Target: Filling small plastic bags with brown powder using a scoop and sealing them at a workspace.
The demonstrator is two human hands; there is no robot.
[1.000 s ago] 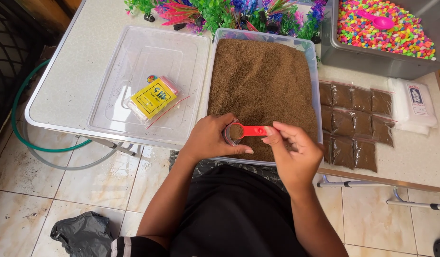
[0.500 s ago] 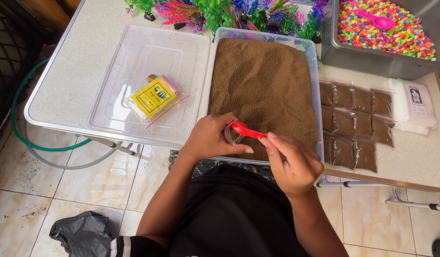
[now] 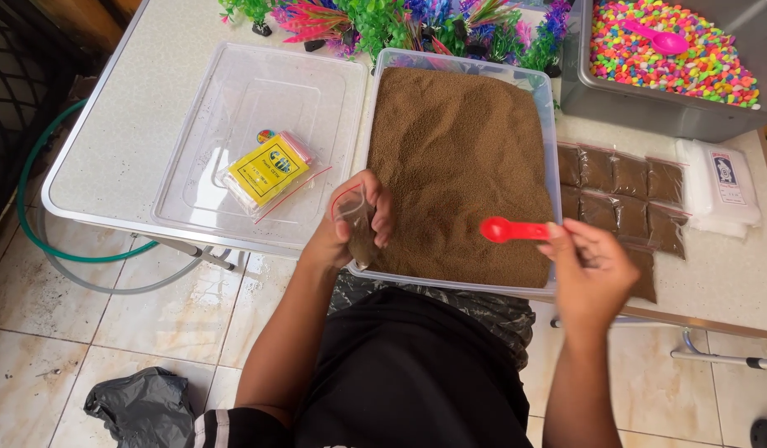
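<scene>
Small clear plastic bag (image 3: 356, 226), partly filled with brown grains, sits pinched in the fingers of the left hand (image 3: 350, 228) at the near left rim of the clear plastic tub of fine brown granules (image 3: 462, 162). Half a second ago the right hand (image 3: 589, 274) held the red plastic measuring spoon (image 3: 510, 230) tipped at the mouth of the bag, both hands close together; now the spoon has swung away to the right, lying level above the tub's near right part, well apart from the bag, its handle gripped between right thumb and fingers. The left hand has turned so the bag hangs more upright.

Left of the left fingers a clear plastic lid (image 3: 234, 99) lies on the table (image 3: 118, 124), carrying a stack of small bags with a yellow card (image 3: 269, 168). Beyond the right fingers lie rows of filled brown sachets (image 3: 624, 187), a white packet (image 3: 722, 182) just past them, and a grey bin of many-coloured gravel (image 3: 674, 62) holding a pink scoop (image 3: 661, 39). Artificial aquarium plants (image 3: 400, 21) line the far edge. Below the table, beige floor tiles (image 3: 60, 315), a green hose (image 3: 35, 232) and a crumpled grey bag (image 3: 139, 406).
</scene>
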